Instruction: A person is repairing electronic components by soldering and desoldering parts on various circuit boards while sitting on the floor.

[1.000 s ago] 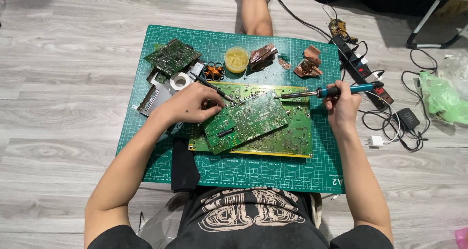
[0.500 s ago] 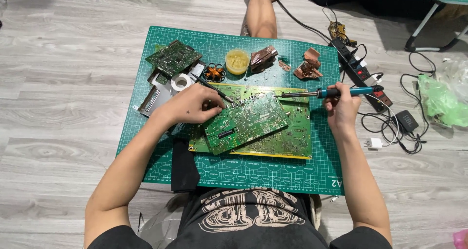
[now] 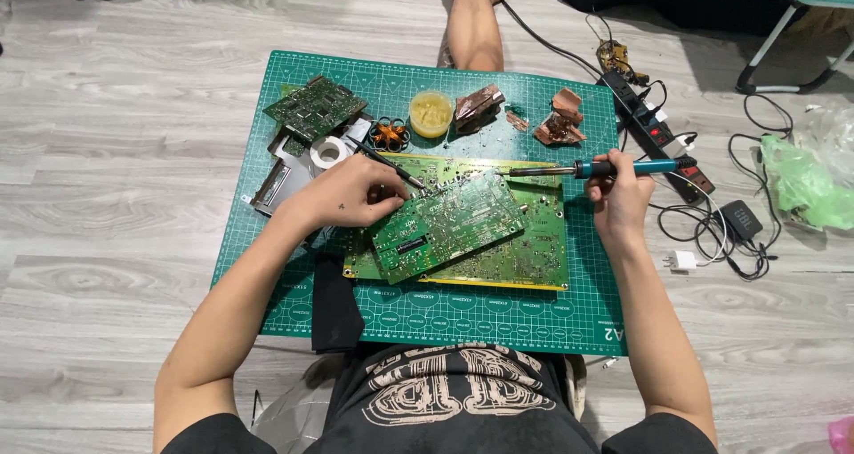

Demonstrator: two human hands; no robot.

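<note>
On the green mat (image 3: 267, 241), a hot tool hangs over the boards.
The right hand (image 3: 618, 196) grips the soldering iron (image 3: 592, 168); the left hand (image 3: 351, 196) pinches tweezers (image 3: 391, 168) on the small circuit board (image 3: 445, 227). A slip could burn fingers.

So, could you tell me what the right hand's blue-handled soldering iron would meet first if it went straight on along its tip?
Probably the smaller green circuit board, near its upper edge; depth is unclear.
</note>
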